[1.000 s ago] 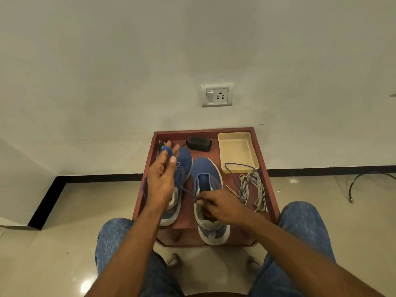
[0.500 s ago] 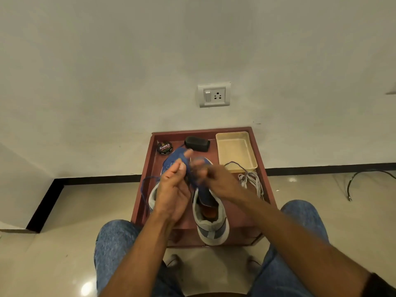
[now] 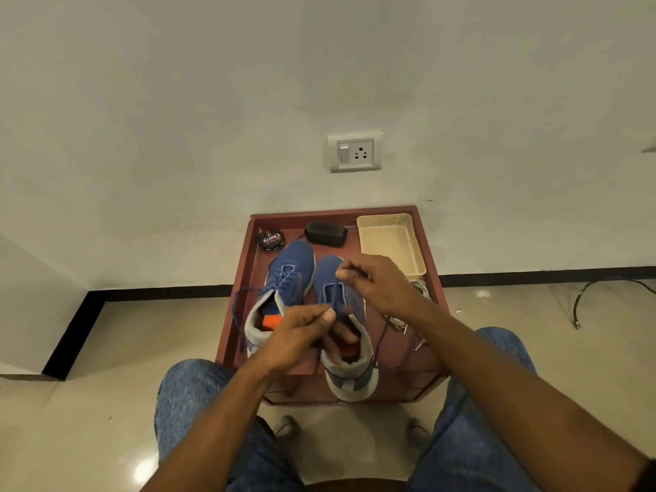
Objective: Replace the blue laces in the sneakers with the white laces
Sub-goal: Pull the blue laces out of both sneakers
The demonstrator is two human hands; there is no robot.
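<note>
The two blue sneakers stand side by side on the red tabletop [image 3: 431,278], toes toward the wall. The left sneaker [image 3: 284,278] still has its blue lace [image 3: 237,314] threaded, one end looping out over the tabletop's left edge. Over the right sneaker [image 3: 349,363], the left hand [image 3: 301,337] hovers at the shoe's opening, its fingers [image 3: 324,316] and thumb pinched together on what seems a thin dark lace. The right hand [image 3: 376,282] is raised above the toe, fingers curled, pinching a dark strand near its fingertips. The white laces [image 3: 420,289] lie mostly hidden behind the right wrist. Behind them sits a beige tray [image 3: 390,243] with nothing seen inside. A round polish tin [image 3: 271,239] and a black brush [image 3: 326,233] lie near the wall.
</note>
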